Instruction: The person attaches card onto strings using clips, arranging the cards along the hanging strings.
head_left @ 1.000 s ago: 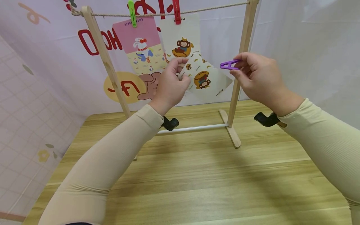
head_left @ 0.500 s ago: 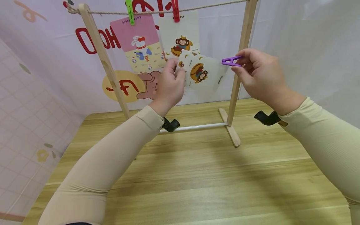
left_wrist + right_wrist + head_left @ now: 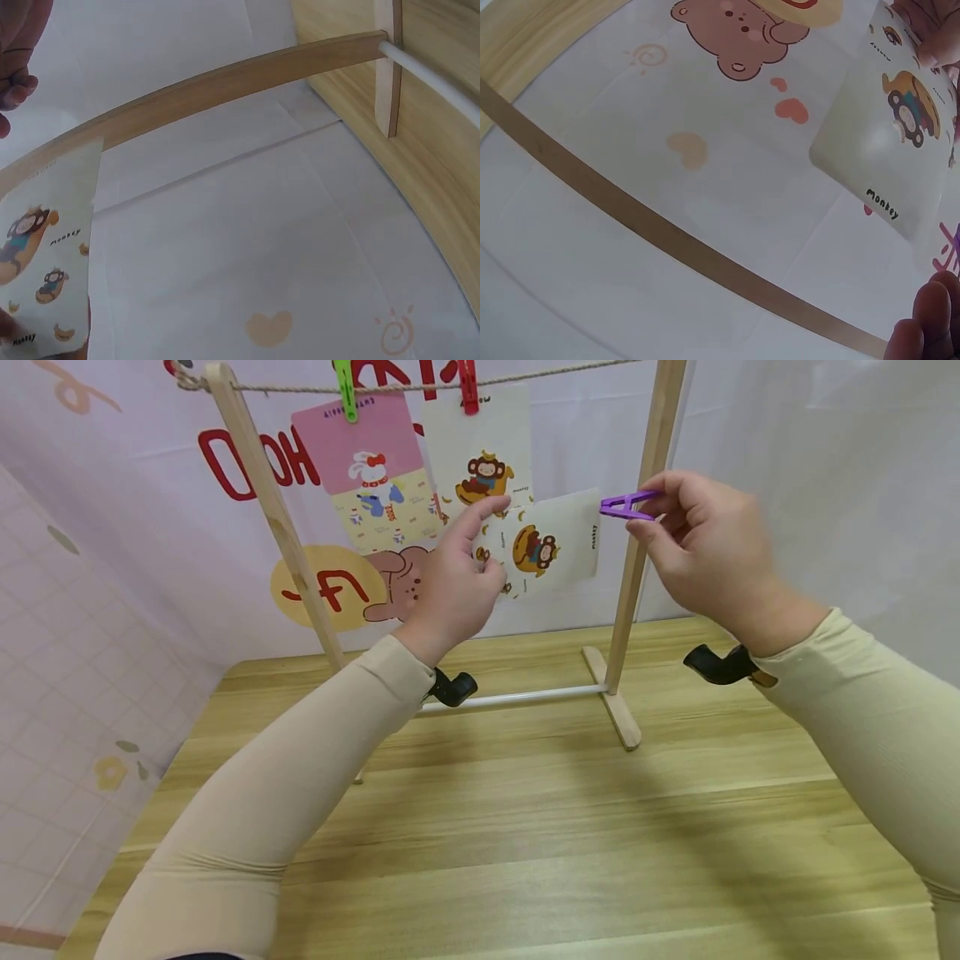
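My left hand [image 3: 450,585] pinches the left end of a cream card [image 3: 566,539] printed with a monkey on a banana. Its index finger points up and away from the card. In the right wrist view the thumb lies on that card [image 3: 847,142]. My right hand [image 3: 712,547] holds a purple clothespin [image 3: 609,507] between thumb and fingertips, close to the card's right upper corner but apart from it. Behind, a red clothespin [image 3: 468,389] fastens a second monkey card [image 3: 480,435] to the rope [image 3: 570,372]; a green clothespin [image 3: 347,393] fastens a pink and yellow rabbit card [image 3: 318,439].
The rope runs between two wooden posts [image 3: 656,435], joined low down by a white rod [image 3: 525,697]. A wooden foot [image 3: 621,718] stands on the wood-grain table [image 3: 510,852]. A printed white cloth [image 3: 787,468] hangs behind.
The card in my left hand has turned from a slant to nearly level, and the index finger has straightened. My right hand has risen slightly and shifted right with the purple clothespin.
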Demonstrator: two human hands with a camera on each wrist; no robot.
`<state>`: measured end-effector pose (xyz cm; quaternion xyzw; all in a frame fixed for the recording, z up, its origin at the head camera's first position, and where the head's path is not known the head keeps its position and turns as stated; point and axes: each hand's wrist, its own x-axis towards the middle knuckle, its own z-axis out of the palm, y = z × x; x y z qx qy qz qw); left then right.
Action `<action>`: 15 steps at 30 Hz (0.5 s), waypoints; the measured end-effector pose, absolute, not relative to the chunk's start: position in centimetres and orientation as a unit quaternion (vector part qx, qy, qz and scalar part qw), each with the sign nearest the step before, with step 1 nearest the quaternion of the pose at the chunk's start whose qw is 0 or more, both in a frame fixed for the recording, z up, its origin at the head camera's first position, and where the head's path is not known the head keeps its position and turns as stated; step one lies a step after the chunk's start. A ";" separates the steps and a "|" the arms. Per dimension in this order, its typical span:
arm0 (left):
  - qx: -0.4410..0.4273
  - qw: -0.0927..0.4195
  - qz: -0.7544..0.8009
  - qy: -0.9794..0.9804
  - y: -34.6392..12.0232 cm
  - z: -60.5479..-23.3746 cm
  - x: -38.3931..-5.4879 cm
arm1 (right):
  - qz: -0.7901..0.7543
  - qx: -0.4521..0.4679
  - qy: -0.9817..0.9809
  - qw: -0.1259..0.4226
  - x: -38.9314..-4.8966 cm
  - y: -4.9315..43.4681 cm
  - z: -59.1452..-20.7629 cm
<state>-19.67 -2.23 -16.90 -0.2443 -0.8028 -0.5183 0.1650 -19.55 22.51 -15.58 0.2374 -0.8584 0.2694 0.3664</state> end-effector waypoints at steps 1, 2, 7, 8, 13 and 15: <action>-0.243 0.169 -0.516 -0.804 -2.1 -16.9 -19.8 | 0.271 0.235 -0.858 0.367 -19.5 22.5 -15.4; -0.241 0.176 -0.516 -0.803 -2.0 -17.0 -20.0 | 0.270 0.233 -0.859 0.368 -19.5 22.6 -15.2; -0.227 0.207 -0.526 -0.793 -1.6 -17.7 -22.1 | 0.250 0.227 -0.858 0.386 -19.8 22.6 -13.6; -0.224 0.210 -0.527 -0.792 -1.6 -17.8 -22.4 | 0.244 0.226 -0.859 0.389 -19.8 22.5 -13.2; -0.207 0.216 -0.544 -0.784 -1.2 -17.3 -23.1 | 0.208 0.219 -0.866 0.399 -19.9 22.5 -11.3; -0.201 0.219 -0.552 -0.779 -1.0 -16.8 -23.1 | 0.199 0.219 -0.867 0.401 -20.0 22.5 -10.6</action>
